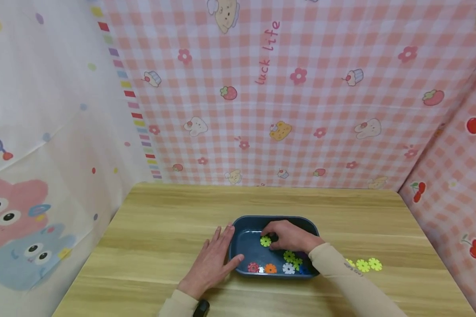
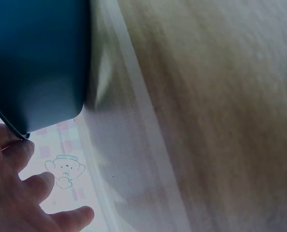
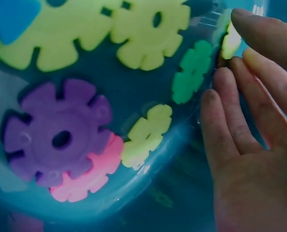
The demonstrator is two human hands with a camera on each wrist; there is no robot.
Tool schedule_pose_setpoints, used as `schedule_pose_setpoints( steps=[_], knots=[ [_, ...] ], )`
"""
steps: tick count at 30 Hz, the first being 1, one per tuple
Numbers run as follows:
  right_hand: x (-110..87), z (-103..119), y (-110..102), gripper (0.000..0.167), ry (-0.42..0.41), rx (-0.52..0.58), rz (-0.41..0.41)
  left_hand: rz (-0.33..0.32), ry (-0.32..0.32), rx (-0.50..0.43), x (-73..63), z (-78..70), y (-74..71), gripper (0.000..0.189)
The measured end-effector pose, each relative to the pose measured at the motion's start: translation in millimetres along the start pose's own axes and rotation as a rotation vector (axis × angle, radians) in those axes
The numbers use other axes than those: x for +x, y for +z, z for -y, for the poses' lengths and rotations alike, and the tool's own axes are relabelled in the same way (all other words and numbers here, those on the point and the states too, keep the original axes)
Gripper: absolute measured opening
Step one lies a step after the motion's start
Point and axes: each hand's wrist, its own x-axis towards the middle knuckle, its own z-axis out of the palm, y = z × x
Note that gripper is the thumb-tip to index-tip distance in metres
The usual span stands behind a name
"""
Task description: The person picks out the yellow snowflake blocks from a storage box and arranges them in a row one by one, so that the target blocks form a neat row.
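A dark blue rectangular tub (image 1: 247,246) stands on the table with several flower-shaped plastic discs in it. My left hand (image 1: 209,263) rests at the tub's left side, fingers extended along the rim and thumb over the near left corner. Inside the tub, my right hand (image 1: 287,235) pinches a yellow-green disc (image 1: 265,241) between thumb and fingers; in the right wrist view that disc (image 3: 232,41) shows nearly edge-on. Below the hand lie a red disc (image 1: 253,267), an orange disc (image 1: 270,268) and a white disc (image 1: 288,268). The right wrist view shows a purple disc (image 3: 56,133) overlapping a pink one (image 3: 92,176).
Right of the tub, beyond the right forearm, several yellow-green discs (image 1: 362,265) lie on the wooden table (image 1: 162,220); the sleeve partly covers one. A pink checked cloth (image 1: 238,110) hangs behind the table, with more printed cloth at both sides.
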Motion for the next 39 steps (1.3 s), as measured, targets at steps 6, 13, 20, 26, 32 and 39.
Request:
schedule_pose_setpoints(
  steps=[6, 13, 20, 26, 32, 39],
  knots=[
    [3.7, -3.1, 5.3, 0.034, -0.057, -0.065, 0.023, 0.008, -0.007, 0.005, 0.6, 0.1, 0.9, 0.081],
    [6.1, -5.3, 7.6, 0.030, -0.050, -0.071, 0.024, -0.003, -0.001, 0.010, 1.0, 0.2, -0.2, 0.080],
    [4.8, -5.3, 7.4, 0.027, -0.029, -0.036, 0.040, -0.005, 0.004, 0.010, 0.1, 0.0, -0.3, 0.080],
    [-0.2, -5.4, -2.2, 0.027, -0.023, 0.000, 0.036, 0.015, 0.004, -0.004, 2.5, -2.6, 0.8, 0.081],
    [-7.5, -2.2, -14.2, 0.029, -0.030, 0.019, 0.010, 0.024, 0.004, -0.001, 3.9, -4.1, 1.4, 0.081],
    [-11.0, 8.1, -24.2, 0.028, -0.049, -0.006, -0.032, 0.010, -0.010, 0.003, 0.3, 0.5, -0.5, 0.082]
  ],
)
